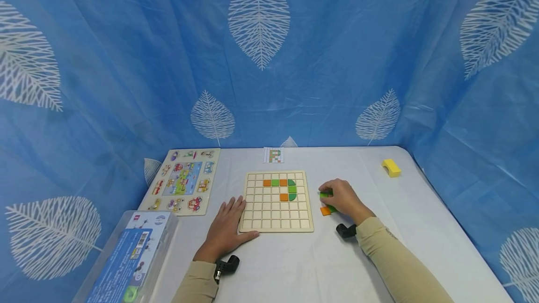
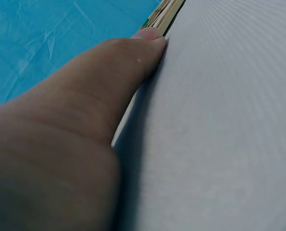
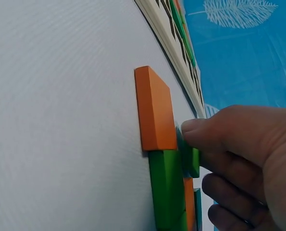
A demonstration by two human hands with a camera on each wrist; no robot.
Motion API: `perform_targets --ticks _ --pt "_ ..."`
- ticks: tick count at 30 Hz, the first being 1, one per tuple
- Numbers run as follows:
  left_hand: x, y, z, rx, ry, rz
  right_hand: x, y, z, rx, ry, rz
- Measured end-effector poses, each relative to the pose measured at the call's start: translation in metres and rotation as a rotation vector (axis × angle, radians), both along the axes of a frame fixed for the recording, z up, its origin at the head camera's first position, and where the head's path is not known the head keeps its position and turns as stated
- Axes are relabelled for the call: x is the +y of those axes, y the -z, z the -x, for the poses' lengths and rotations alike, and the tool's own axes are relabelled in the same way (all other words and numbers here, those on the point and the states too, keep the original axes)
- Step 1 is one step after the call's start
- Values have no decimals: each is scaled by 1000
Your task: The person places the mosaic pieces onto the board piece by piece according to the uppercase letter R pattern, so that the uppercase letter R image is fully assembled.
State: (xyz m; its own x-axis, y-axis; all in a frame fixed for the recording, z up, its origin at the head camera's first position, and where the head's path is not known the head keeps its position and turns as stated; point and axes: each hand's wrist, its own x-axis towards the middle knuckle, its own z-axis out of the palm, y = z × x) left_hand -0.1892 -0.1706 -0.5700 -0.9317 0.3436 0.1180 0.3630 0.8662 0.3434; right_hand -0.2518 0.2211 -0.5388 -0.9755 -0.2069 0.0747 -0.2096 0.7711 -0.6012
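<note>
A wooden grid board (image 1: 267,228) lies in the middle of the table, bearing several orange and green tiles near its upper right. My left hand (image 1: 225,228) rests at the board's left edge with fingers extended and thumb along the lower left corner. To the right of the board, my right hand (image 1: 342,198) is over a small group of tiles. Its thumb and fingers pinch a green tile (image 3: 194,162). Beside that, an orange tile (image 3: 155,113) and another green tile (image 3: 167,190) lie end to end. The hand hides part of the group.
A pattern card (image 1: 273,155) lies behind the board. On the left are a vehicle picture puzzle (image 1: 202,207) and a clear plastic box (image 1: 162,251) with a printed label. A yellow arch block (image 1: 391,168) is at the far right. Blue leaf-print cloth (image 1: 303,83) hangs around the table.
</note>
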Motion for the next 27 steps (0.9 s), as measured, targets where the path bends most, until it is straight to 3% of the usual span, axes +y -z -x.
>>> perform_targets --ticks 11,27 --pt "-1 0 0 -2 1 10 -8 0 0 31 48 64" --pt "-1 3 1 -4 -3 13 -54 -3 2 48 -62 157"
